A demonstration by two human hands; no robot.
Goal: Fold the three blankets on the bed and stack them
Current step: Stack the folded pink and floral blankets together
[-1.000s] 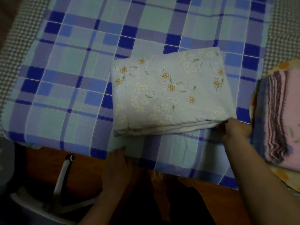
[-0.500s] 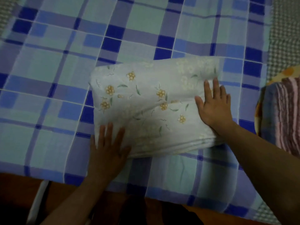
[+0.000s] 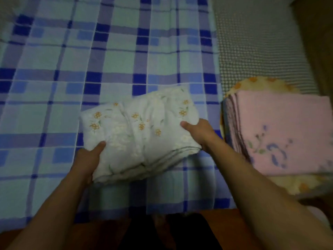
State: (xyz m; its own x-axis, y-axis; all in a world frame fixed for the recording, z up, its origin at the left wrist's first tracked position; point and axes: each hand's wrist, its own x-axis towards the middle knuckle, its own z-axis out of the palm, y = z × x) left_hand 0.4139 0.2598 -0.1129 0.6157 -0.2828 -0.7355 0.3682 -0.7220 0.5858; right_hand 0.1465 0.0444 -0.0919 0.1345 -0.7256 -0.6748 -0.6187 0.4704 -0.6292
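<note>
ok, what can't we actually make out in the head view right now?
- Fingers of the left hand and right hand: under the floral blanket; only thumbs show.
- Whether that blanket is lifted off the plaid blanket: cannot tell.
- Yellow blanket under the pink blanket: mostly covered, its fold unseen.
- Pink blanket's right edge: cut by the frame.
</note>
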